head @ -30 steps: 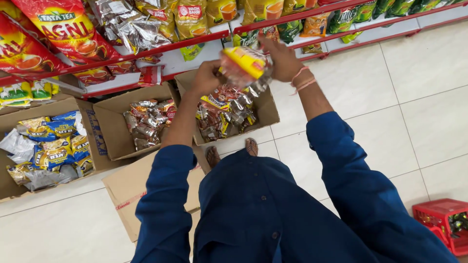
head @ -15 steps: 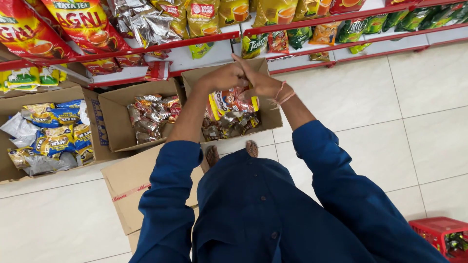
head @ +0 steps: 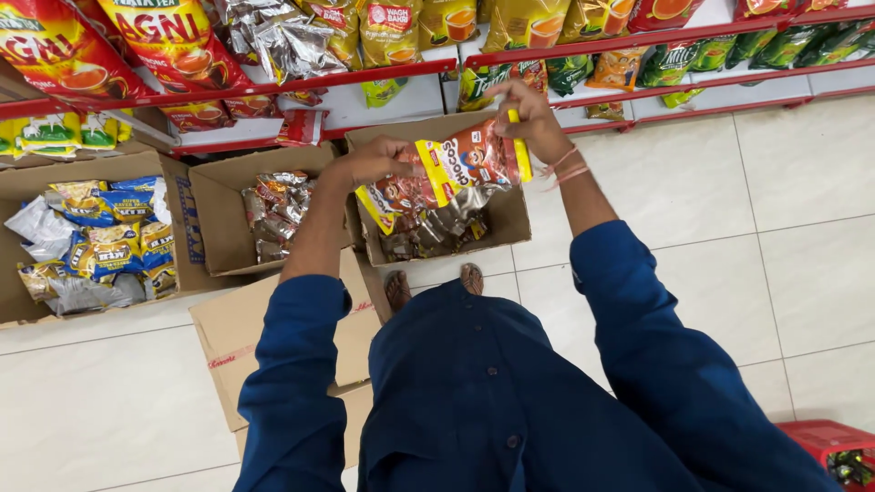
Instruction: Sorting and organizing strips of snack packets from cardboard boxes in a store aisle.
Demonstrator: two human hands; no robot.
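Hands both up over the middle carton: left hand [head: 369, 162] pinches the lower-left end of an orange-brown cereal pouch [head: 447, 173], right hand [head: 529, 118] grips its upper-right yellow edge, fingers closed tight on the film. Pouch is stretched flat betw. the two hands, tilted, held clear above the open cardboard box [head: 510, 214] and not touching the contents. Change vs. half a sec ago: hands were lower, close together right at the box mouth w/ the pouch bunched; now they are spread apart and raised, pouch pulled out full length. One sec ago the pouch was up near the shelf edge, so it went down and came up again. Judgement: item is being straightened or separated, prob. from a joined strip; cannot tell if more pouches hang behind it. Box holds more small sachets [head: 437, 232], silver and brown, loose pile. Second box [head: 228, 196] to the left w/ similar foil packs; third carton [head: 18, 237] far left w/ blue-yellow packets. Flattened cardboard [head: 228, 337] on the tiled floor [head: 802, 255] by the person's feet. Red shelf rails [head: 638, 41] above carry tea and snack bags. Red crate [head: 820, 442] at lower right, partly cut off.
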